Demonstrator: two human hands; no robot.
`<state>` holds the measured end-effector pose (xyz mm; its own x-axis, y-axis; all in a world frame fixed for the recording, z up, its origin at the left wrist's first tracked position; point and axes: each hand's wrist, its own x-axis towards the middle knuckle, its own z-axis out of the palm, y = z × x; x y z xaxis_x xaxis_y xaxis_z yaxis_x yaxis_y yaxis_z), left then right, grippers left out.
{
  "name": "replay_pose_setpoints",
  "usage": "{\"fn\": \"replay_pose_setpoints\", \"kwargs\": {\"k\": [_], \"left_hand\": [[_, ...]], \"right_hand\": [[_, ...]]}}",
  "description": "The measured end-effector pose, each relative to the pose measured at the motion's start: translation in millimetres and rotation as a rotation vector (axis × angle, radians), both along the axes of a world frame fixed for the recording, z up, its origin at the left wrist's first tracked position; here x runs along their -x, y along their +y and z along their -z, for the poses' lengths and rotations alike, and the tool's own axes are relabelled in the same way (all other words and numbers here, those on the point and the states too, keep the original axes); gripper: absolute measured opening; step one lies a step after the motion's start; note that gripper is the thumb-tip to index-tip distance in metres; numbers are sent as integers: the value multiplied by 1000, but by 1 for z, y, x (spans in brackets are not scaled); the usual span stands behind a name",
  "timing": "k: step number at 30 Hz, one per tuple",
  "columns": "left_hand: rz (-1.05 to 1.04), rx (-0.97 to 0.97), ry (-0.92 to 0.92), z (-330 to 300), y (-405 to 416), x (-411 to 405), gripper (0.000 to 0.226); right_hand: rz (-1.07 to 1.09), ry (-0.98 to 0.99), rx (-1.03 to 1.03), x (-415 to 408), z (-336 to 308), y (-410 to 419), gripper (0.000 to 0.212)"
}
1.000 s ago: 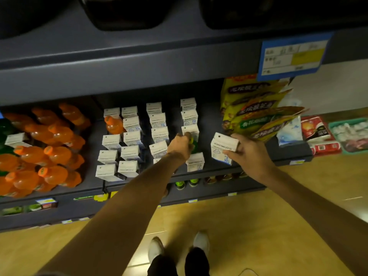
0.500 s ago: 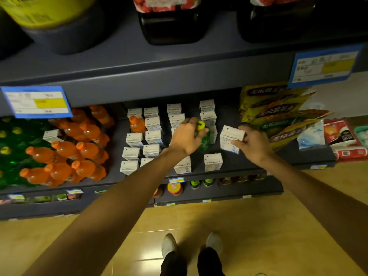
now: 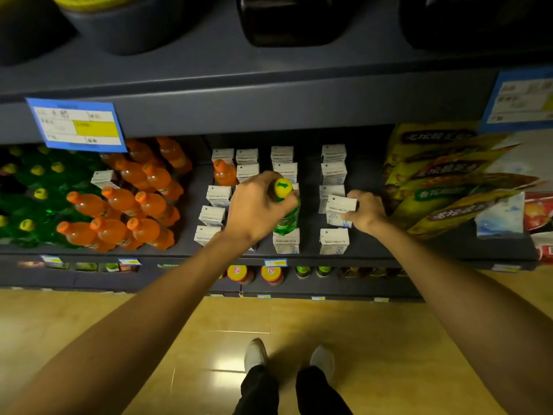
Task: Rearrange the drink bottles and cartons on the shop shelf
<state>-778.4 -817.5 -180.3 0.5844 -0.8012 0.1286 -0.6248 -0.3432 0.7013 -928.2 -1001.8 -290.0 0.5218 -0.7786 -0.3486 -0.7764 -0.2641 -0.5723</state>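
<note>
Shop shelf [image 3: 368, 253], seen from above: a person's left hand [image 3: 254, 205] grips a green bottle [image 3: 288, 215] with a yellow cap, the fingers [image 3: 263, 179] curled around its neck and shoulder. The bottle stands among rows of white cartons [image 3: 333, 173], directly behind the front carton [image 3: 286, 241] of one row. The right hand [image 3: 365, 211] holds another white carton [image 3: 339, 210], the fingers wrapped around its right side, the carton raised a little over the rightmost row and just behind that row's front carton [image 3: 333, 241]. To the left on the same shelf lie orange bottles [image 3: 125, 205], and further left green bottles [image 3: 36, 187] with yellow caps. One lone orange bottle [image 3: 223, 174] stands among the cartons near the back, and a single carton [image 3: 103, 178] sits among the orange bottles. Yellow snack bags [image 3: 449, 181] lean at the shelf's right end. A blue price tag [image 3: 79, 124] hangs from the edge of the shelf above. Both bare forearms reach in from below, over a wooden floor [image 3: 89, 319] where the person's white shoes [image 3: 256, 353] show.
</note>
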Motion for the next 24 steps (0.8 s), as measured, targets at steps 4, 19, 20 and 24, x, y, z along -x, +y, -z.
{"fn": "replay_pose_setpoints", "kwargs": {"k": [4, 19, 20, 24], "left_hand": [[-51, -9, 27, 4, 15, 5, 22], [-114, -8, 5, 14, 35, 4, 18], [-112, -7, 6, 13, 35, 4, 19], [-110, -11, 11, 14, 33, 6, 21]], "right_hand": [[32, 41, -96, -5, 17, -6, 59], [-28, 130, -122, -20, 41, -7, 68], [-30, 134, -115, -20, 41, -7, 68], [-42, 149, -104, -19, 39, -8, 68]]}}
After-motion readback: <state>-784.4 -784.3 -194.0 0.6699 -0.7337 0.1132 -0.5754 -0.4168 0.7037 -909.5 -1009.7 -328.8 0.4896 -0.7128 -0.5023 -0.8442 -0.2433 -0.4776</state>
